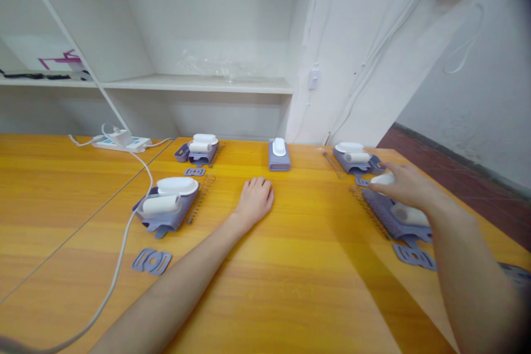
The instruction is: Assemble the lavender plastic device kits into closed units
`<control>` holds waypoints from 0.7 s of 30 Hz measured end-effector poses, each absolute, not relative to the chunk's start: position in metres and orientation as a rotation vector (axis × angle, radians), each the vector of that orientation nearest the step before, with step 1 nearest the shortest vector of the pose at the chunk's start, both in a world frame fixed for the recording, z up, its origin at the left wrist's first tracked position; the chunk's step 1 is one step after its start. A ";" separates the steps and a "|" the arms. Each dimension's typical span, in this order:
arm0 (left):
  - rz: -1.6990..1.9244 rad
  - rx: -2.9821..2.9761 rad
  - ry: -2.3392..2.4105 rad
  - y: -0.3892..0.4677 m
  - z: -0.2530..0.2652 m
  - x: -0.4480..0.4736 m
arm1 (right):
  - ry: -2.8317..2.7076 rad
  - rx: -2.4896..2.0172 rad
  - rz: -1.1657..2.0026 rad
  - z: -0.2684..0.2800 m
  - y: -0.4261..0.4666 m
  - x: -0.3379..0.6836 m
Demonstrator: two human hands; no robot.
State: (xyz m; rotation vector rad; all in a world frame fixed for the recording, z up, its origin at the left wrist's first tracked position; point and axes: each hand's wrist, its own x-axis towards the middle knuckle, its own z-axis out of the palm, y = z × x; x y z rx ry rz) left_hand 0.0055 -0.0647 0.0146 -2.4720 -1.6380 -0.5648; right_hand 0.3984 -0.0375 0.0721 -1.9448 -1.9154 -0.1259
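My left hand (255,199) lies palm down on the wooden table, fingers lightly bent, with nothing visible in it. At the right, my right hand (409,185) has its thumb and fingers around a white oval plastic piece (384,178). Beneath it is a grey-purple plastic holder (379,207) bearing a white roller (409,213). Metal coils (375,218) run along this holder's left side, and flat slotted plates (415,256) lie in front. Farther back, a similar holder (352,166) carries another white oval piece (349,147) and a roller (357,158).
Two similar sets stand on the left, a nearer holder (166,218) and a farther one (201,156). An upright-lidded grey-purple unit (279,161) sits at the back middle. A white cable (120,265) crosses the left side from a power strip (122,142). Shelves (194,84) stand behind.
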 end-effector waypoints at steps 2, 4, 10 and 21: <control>-0.563 -2.469 -1.639 -0.065 0.015 0.006 | -2.036 -1.973 -0.085 0.083 -0.044 0.369; -0.557 -2.468 -1.642 -0.065 0.015 0.006 | -2.158 -1.871 -0.024 0.086 -0.050 0.332; -0.575 -2.475 -1.631 -0.065 0.014 0.006 | -2.469 -1.587 0.173 0.046 -0.063 0.236; -0.588 -2.457 -1.608 -0.065 0.012 0.005 | -2.407 -1.436 -0.085 0.020 -0.080 0.201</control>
